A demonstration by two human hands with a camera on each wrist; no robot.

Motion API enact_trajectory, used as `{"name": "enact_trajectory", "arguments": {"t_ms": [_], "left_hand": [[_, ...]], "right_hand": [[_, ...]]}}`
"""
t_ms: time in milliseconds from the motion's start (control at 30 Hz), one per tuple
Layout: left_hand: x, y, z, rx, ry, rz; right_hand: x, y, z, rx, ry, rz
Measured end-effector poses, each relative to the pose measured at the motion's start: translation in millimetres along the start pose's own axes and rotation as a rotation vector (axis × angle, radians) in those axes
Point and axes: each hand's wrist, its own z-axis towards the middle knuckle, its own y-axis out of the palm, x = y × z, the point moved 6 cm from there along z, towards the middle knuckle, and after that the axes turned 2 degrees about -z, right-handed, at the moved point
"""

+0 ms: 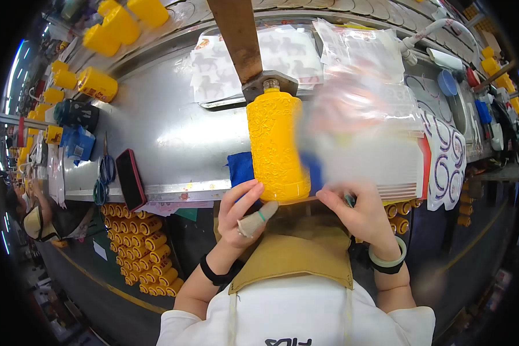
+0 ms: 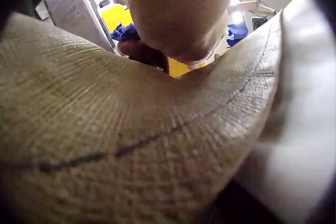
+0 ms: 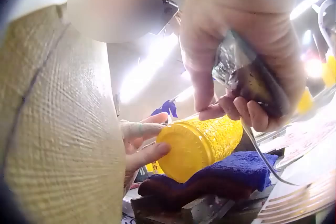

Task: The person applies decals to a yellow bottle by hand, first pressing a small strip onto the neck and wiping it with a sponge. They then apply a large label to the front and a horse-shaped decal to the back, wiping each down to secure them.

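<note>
An embossed yellow bottle (image 1: 278, 147) has its neck at a metal fixture (image 1: 270, 85) and its base towards me. Over a blue cloth (image 3: 236, 171), its round base (image 3: 184, 150) faces the right wrist camera. My left hand (image 1: 243, 214), with a pale cover on one digit, holds the base edge between thumb and fingers. At the other side of the base is my right hand (image 1: 360, 210), thumb and forefinger close together. In its curled fingers lies a tool with a dark handle (image 3: 257, 85) wrapped in clear plastic, and a slim curved metal end.
Printed sheets (image 1: 288, 55) and plastic-wrapped packs (image 1: 363, 52) lie behind the bottle on the metal bench (image 1: 173, 115). Scissors (image 1: 105, 170) and a phone (image 1: 131, 180) are at the left edge. Stacked yellow bottles (image 1: 141, 248) stand below the bench.
</note>
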Motion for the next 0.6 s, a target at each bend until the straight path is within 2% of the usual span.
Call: {"name": "enact_trajectory", "arguments": {"t_ms": [67,200,267,400,533,600], "left_hand": [[9.6,-0.5,6.0,-0.024,0.061,0.115],[14.7,4.1,20.5,-0.090,0.044,0.114],[6.1,3.6,22.6,-0.003,-0.040,-0.054],[-6.9,3.4,3.7,0.094,-0.179,-0.108],[-2.0,-3.2,2.6,0.066,-0.119,-0.039],[7.7,-3.5,7.6,0.004,-0.030,0.071]], "right_hand": [[1.2,1.0,-0.8,0.010,-0.003,-0.009],[2.0,3.5,-0.7,0.001,0.011,0.019],[-0.3,6.6,0.3,-0.023,0.001,0.042],[-6.0,13.9,0.8,-0.043,-0.044,0.056],[-5.5,12.1,0.9,-0.037,-0.032,0.043],[-5.9,8.7,0.6,-0.010,-0.048,0.005]]}}
